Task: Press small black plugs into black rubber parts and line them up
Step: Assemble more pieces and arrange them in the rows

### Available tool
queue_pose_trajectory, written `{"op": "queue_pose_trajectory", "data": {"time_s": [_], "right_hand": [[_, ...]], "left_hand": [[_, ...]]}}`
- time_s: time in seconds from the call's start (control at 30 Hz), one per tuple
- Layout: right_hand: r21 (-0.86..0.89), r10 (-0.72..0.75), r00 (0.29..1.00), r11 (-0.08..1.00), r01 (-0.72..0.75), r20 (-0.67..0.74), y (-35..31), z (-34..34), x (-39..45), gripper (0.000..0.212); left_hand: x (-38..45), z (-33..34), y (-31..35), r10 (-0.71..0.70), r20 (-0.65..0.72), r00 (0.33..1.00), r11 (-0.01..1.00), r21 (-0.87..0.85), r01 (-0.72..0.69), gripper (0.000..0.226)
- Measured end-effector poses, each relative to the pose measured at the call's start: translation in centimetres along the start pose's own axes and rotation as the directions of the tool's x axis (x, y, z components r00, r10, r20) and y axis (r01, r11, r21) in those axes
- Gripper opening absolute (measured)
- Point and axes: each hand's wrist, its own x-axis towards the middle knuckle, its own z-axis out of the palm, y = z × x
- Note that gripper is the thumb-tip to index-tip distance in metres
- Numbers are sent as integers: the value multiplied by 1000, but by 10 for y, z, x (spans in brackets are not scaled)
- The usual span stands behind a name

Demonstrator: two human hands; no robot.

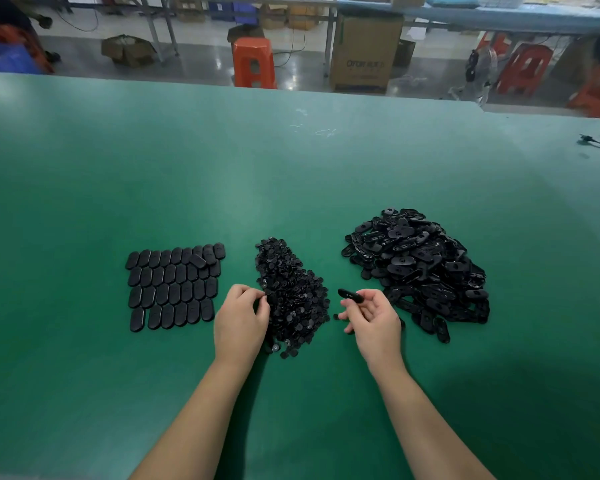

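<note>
Three groups of black pieces lie on a green table [291, 168], all toward its near half. Nearest the left edge, oval rubber parts [174, 285] lie flat in four neat rows, packed side by side; one extra part [197, 260] rests crookedly on top of the far row. In the middle sits a heap of small round plugs [291, 292], long and narrow, running away from the near edge. Nearer the right edge is a larger, loose pile of rubber parts [420, 268], jumbled at every angle.

Two bare forearms reach in from the near edge. The left hand [241, 320] rests at the left side of the plug heap with its fingers curled, fingertips among the plugs; whether it has pinched one cannot be told. The right hand [371, 318] sits between the plug heap and the loose pile, palm turned inward, and pinches a single oval part [350, 295] by one end, raised just off the table. Nothing lies between the two hands except the heap's edge.

Beyond the far edge, a workshop floor holds an orange stool [253, 62], a tall cardboard box [364, 53], further red stools [525, 69] and long benches.
</note>
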Motion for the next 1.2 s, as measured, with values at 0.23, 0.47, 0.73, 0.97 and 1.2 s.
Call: {"op": "queue_pose_trajectory", "data": {"time_s": [0.23, 0.47, 0.73, 0.97, 1.2], "right_hand": [[-65, -48, 999, 997, 48, 6, 0, -2, -3, 10], [8, -27, 1000, 1000, 27, -12, -2, -2, -2, 14], [-13, -55, 997, 998, 56, 48, -2, -2, -4, 19], [-107, -90, 996, 990, 89, -7, 2, -1, 0, 16], [-208, -136, 989, 967, 144, 53, 3, -2, 1, 30]], "left_hand": [[1, 0, 2, -15, 7, 1000, 999, 32, 14, 12], [2, -1, 3, -28, -17, 999, 1000, -5, 27, 12], [2, 0, 1, -25, -12, 1000, 999, -29, 25, 11], [2, 2, 0, -20, -44, 999, 999, -26, 19, 14], [3, -1, 2, -5, -18, 1000, 1000, -5, 5, 20]]}}
